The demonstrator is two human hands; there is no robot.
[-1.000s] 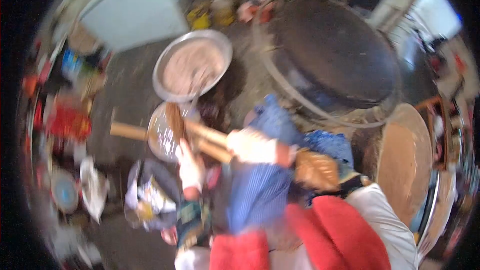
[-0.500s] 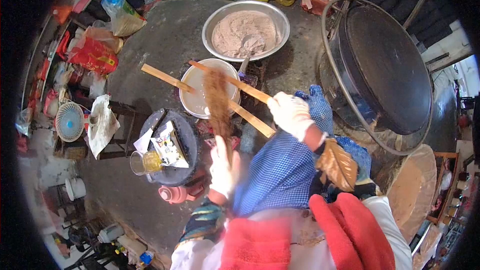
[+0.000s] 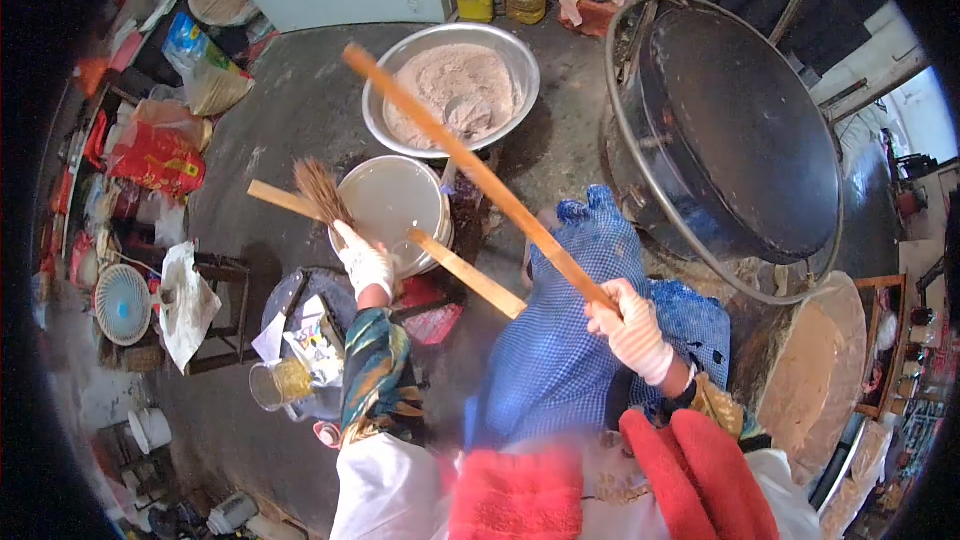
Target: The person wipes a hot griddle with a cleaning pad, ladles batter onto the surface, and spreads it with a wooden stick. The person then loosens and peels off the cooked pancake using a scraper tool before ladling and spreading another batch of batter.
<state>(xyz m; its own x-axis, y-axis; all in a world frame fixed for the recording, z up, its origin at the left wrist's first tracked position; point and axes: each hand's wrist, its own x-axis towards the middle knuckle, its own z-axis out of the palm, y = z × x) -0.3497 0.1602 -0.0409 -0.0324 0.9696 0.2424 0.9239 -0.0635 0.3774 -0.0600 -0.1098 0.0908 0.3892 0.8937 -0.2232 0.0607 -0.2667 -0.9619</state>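
My left hand (image 3: 365, 262), in a white glove, is closed round the base of a brown bristle brush (image 3: 320, 188) at the left rim of a white bucket (image 3: 385, 202) of cloudy liquid. In my right hand (image 3: 635, 332), also gloved, is the lower end of a long flat wooden stick (image 3: 470, 162), which slants up and left above the bucket. Two more wood lengths (image 3: 470, 275) show at the bucket, one on each side. Behind it stands a metal basin (image 3: 530, 90) of pinkish-brown powdery material with a ladle in it.
A large round dark griddle (image 3: 740, 130) with a metal ring stands at right. Below it lies a round tan sheet (image 3: 815, 360). A small round table (image 3: 290, 295) at lower left holds a glass jar (image 3: 280, 383) and packets. Bags and a blue-white basket (image 3: 123, 305) are farther left.
The brush has moved from over the bucket to its left rim with my left hand. My right hand has drawn back toward my body, and its stick now points more steeply upward.
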